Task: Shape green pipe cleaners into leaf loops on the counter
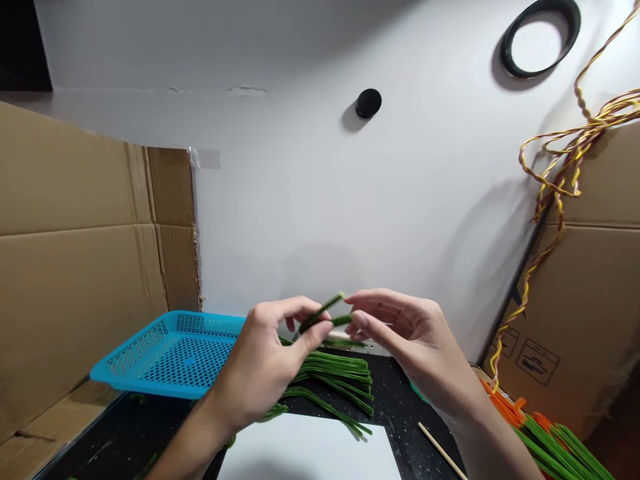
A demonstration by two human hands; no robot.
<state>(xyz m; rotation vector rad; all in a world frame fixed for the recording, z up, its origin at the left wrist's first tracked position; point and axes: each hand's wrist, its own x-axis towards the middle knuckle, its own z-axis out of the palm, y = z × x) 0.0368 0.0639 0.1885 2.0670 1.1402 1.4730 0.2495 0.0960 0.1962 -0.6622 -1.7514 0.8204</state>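
A green pipe cleaner [320, 312] is bent into a loop in front of me. My left hand [273, 357] pinches it between thumb and fingers. Its two ends point right, toward my right hand [410, 330], whose thumb and fingertips close on the lower end. The upper end stands free beside my right index fingertip. Under and behind my hands lies a bundle of green pipe cleaners [345, 370] on the black speckled table [387, 380]. Part of the bundle is hidden by my left hand. A white sheet [310, 453] lies nearest me.
A blue perforated basket [175, 353] stands at left beside a cardboard panel [75, 180]. A thin wooden stick [440, 450] lies at right. Orange [503, 403] and green pipe cleaners [560, 447] sit at the lower right. Twisted yellow-brown wire [560, 220] hangs over another cardboard panel [595, 287].
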